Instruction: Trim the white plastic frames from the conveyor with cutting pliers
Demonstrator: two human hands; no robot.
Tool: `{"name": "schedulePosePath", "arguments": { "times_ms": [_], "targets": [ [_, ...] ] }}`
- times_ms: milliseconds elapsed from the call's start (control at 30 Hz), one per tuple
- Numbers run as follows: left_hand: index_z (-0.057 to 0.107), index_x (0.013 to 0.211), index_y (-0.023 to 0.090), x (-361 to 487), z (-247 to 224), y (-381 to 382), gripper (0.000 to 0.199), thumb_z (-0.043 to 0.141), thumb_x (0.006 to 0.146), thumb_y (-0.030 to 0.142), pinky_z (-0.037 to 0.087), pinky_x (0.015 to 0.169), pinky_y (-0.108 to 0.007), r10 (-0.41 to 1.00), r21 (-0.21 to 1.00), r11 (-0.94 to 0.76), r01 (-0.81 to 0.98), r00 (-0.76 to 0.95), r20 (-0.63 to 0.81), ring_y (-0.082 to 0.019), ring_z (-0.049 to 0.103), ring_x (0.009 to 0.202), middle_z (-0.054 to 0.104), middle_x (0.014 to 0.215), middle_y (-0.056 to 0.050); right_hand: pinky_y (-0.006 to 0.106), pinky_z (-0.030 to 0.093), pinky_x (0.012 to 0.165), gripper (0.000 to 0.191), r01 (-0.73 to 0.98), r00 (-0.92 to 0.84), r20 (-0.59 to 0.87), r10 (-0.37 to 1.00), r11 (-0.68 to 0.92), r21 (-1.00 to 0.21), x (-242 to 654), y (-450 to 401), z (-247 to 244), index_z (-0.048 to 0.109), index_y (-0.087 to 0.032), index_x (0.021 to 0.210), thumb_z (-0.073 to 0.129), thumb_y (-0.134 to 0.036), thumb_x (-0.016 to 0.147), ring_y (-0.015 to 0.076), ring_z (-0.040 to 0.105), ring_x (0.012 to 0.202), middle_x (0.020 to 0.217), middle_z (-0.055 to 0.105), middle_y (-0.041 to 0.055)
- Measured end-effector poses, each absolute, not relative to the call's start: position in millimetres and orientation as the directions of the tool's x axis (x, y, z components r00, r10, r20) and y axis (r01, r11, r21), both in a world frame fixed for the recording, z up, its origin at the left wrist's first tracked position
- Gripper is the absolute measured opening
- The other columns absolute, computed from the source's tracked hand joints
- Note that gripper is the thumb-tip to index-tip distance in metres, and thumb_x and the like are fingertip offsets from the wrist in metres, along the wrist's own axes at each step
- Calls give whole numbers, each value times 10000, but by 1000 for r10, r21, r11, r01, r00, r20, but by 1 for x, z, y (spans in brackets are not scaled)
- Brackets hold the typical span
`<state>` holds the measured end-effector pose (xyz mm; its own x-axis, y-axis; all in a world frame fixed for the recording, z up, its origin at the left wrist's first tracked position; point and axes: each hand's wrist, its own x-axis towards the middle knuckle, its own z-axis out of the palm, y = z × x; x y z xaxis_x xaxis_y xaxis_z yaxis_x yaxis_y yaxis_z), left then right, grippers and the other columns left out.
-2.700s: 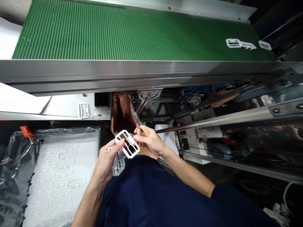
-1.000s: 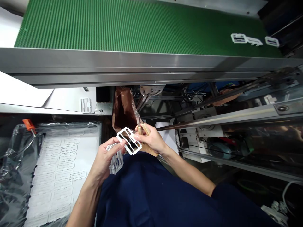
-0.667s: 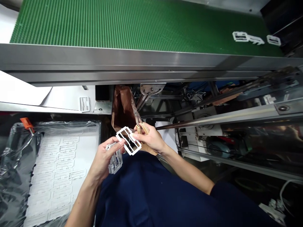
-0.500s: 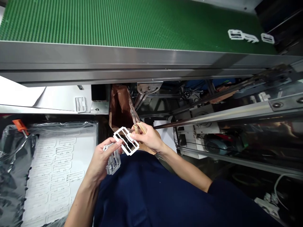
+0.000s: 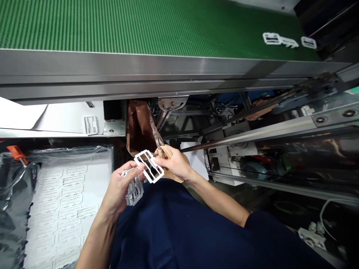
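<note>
My left hand (image 5: 119, 185) is closed, with thumb and fingers pinching one edge of a white plastic frame (image 5: 149, 166) that has long slots. Several more such frames (image 5: 135, 193) hang as a bunch from the same hand, below the pinched one. My right hand (image 5: 179, 165) is closed around a hand tool with tan handles (image 5: 167, 151). Its metal end points away from me, but its exact kind is unclear. The right thumb and a finger also touch the near right side of the pinched frame. Both hands are close together in front of my body.
Beyond the hands runs a green conveyor belt (image 5: 134, 28) behind a metal rail (image 5: 134, 69), with white frames (image 5: 272, 38) at its right. Below hangs an open brown bag (image 5: 134, 129). On the left, a plastic-lined box (image 5: 97, 164) holds rows of frames. An orange-handled tool (image 5: 17, 154) lies at its corner.
The whole view has shifted slightly, so the belt parts and box sit further left. My hands keep nearly the same pose on the frame and tool.
</note>
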<state>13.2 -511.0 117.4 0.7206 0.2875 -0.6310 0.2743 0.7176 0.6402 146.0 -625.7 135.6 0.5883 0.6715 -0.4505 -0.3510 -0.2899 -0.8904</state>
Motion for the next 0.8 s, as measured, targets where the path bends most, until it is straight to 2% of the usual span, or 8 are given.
{"name": "schedulePosePath", "arguments": {
  "times_ms": [300, 800],
  "targets": [
    [595, 807, 163, 10, 110, -513, 167, 691, 765, 293, 438, 506, -192, 263, 635, 713, 297, 726, -636, -105, 522, 543, 559, 634, 9, 227, 435, 607, 344, -358, 581, -438, 686, -267, -895, 144, -627, 143, 533, -155, 853, 739, -321, 633, 85, 506, 618, 692, 539, -37],
    [600, 784, 155, 10, 106, -516, 200, 719, 733, 308, 414, 464, -180, 227, 586, 742, 325, 702, -676, -117, 540, 527, 603, 643, -15, 224, 449, 593, 352, -337, 569, -412, 712, -254, -906, 142, -631, 131, 529, -173, 869, 742, -339, 643, 79, 483, 589, 702, 538, -35]
  ]
}}
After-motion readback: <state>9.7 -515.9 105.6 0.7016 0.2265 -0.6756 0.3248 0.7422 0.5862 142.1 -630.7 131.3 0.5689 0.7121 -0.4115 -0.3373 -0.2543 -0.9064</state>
